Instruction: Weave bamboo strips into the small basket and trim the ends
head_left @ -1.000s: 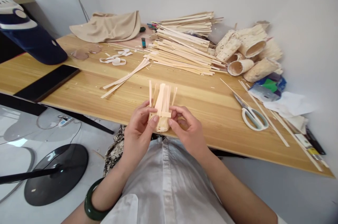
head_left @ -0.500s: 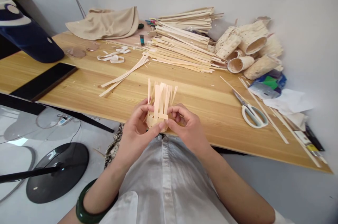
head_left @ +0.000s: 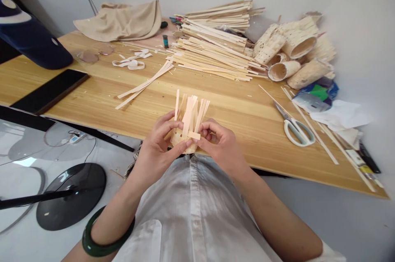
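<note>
Between my hands, at the table's front edge, is a small partly woven basket (head_left: 182, 141) of pale wood strips. Its upright strips (head_left: 189, 113) fan upward from the woven base. My left hand (head_left: 162, 140) grips the basket's left side, thumb across the front and index finger against the uprights. My right hand (head_left: 219, 142) is closed at the right side, thumb and index finger pinching a short flat strip (head_left: 194, 135) that lies crosswise over the front. The right hand's other fingers are curled and partly hidden.
Scissors (head_left: 298, 130) lie to the right, near long thin strips (head_left: 317, 138). Bundled strips (head_left: 212, 54) and woven tubes (head_left: 284, 70) stand at the back. Loose strips (head_left: 145, 83), a phone (head_left: 49, 91) and a dark blue object (head_left: 40, 43) are on the left.
The short strip's end at the front now stands out from the uprights, at a tilt. The uprights on the right are bunched closer to my right fingers. The camera view has shifted slightly.
</note>
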Demonstrator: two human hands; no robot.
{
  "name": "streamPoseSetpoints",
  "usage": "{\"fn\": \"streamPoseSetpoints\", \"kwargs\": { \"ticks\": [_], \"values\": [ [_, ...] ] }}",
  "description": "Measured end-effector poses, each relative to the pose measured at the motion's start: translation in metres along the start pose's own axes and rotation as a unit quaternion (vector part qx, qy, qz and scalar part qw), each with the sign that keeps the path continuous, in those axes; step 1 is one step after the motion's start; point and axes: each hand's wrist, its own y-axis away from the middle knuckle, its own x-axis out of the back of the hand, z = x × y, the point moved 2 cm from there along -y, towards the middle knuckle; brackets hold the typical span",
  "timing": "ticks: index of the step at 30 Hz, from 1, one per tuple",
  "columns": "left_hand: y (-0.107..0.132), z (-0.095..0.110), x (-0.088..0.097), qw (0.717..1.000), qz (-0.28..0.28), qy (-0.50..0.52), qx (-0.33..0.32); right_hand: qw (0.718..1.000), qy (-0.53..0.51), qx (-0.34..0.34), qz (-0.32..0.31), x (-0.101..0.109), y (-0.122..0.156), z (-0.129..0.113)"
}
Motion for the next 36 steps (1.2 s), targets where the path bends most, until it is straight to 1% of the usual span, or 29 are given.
{"fn": "streamPoseSetpoints", "kwargs": {
  "ticks": [2,6,11,13,17,22,24,27,33,36],
  "values": [
    [-0.001,0.001,0.000,1.000,-0.002,-0.009,-0.001,1.000,-0.007,-0.001,-0.003,0.000,0.001,0.001],
    [-0.002,0.003,0.000,1.000,0.004,0.009,0.030,1.000,-0.024,-0.008,-0.003,-0.003,0.000,0.001],
    [-0.002,0.008,0.000,0.997,-0.017,0.043,0.059,1.000,-0.023,-0.011,0.003,-0.006,-0.001,0.000],
    [-0.003,0.010,0.000,0.996,-0.002,0.058,0.068,1.000,-0.018,-0.009,0.003,-0.007,0.000,0.000],
    [-0.004,0.011,-0.006,0.993,0.060,0.064,0.084,1.000,0.001,0.013,0.009,-0.008,0.001,0.000],
    [-0.004,0.010,-0.011,0.986,0.072,0.089,0.117,0.999,0.027,0.028,0.010,-0.010,0.002,0.001],
    [-0.004,0.009,-0.010,0.986,0.075,0.095,0.115,0.998,0.050,0.039,0.015,-0.011,0.003,0.000],
    [-0.003,0.007,-0.009,0.986,0.063,0.107,0.112,0.995,0.081,0.051,0.028,-0.014,0.005,-0.002],
    [-0.001,0.005,-0.009,0.982,0.042,0.136,0.123,0.992,0.090,0.054,0.067,-0.021,0.008,0.000],
    [0.001,0.004,-0.009,0.985,0.048,0.129,0.108,0.990,0.109,0.061,0.065,-0.022,0.008,0.000]
  ]
}}
